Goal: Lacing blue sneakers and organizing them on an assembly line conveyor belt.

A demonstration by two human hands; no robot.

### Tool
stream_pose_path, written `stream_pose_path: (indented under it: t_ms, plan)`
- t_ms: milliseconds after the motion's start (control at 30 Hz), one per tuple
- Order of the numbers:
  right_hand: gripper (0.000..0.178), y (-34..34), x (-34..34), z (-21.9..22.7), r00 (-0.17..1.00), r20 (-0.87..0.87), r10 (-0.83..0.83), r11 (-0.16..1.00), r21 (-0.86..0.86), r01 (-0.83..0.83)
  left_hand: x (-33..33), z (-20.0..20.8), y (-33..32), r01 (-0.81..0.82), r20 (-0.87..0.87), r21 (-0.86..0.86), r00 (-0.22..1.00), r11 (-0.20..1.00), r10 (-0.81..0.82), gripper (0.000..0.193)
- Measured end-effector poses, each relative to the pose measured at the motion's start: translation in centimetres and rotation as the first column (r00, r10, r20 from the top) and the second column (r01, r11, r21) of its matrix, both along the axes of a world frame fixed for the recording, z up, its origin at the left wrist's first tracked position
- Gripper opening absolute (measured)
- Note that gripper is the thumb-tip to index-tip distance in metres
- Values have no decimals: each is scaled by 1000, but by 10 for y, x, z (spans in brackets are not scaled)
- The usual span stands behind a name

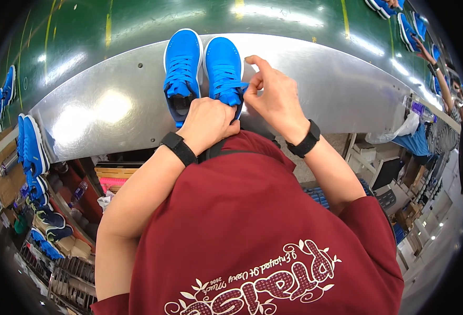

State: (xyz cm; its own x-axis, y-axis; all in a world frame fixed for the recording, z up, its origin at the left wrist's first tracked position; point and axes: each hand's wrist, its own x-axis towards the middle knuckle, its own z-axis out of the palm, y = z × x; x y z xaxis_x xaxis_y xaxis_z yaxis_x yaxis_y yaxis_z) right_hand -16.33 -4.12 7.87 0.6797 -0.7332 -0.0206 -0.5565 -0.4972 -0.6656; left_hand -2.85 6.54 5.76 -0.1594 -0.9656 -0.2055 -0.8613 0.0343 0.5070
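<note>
Two bright blue sneakers with white soles, a left one point(183, 55) and a right one point(223, 55), stand side by side on the metal table, toes pointing away from me. At the collar of the right sneaker, my left hand point(210, 122) is closed, its fingertips hidden in the opening by the tongue. My right hand point(277, 97) pinches a flat blue shoelace point(237, 84) between thumb and fingers, drawn out to the right of that shoe. Its index finger is raised apart. The left sneaker is laced and nothing holds it.
The metal table point(320, 79) borders a green conveyor belt point(152, 23). Blue sneakers point(33, 144) stand at the table's left end, with more shoes on a rack below. At the far right, a co-worker's hand point(426, 55) reaches toward other blue sneakers. A plastic bag point(394, 131) hangs nearby.
</note>
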Motion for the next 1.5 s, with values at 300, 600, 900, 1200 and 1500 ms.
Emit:
stream_pose_path:
  t_ms: [300, 600, 900, 1200, 1500]
  plan:
    - [51, -22, -21, 17, 945, -163, 282, 930, 290, -227, 3, 4, 0, 35, -16, -4, 999, 999, -35, 26]
    - [67, 36, -16, -12, 978, -121, 168, 944, 304, -124, 3, 11, 4, 10, -90, 54, 996, 999, -6, 22]
    - [76, 28, -14, -19, 987, -112, 111, 877, 478, -44, 34, 40, -1, -356, -232, -182, 921, 917, 312, 23]
    - [23, 4, -3, -15, 970, 119, -212, 872, 472, 132, 21, 42, -1, -308, -168, 40, 936, 950, 311, 34]
    - [15, -19, 11, -25, 994, 112, -15, 940, 341, -24, 19, 13, 9, -308, -29, 53, 950, 950, 310, 42]
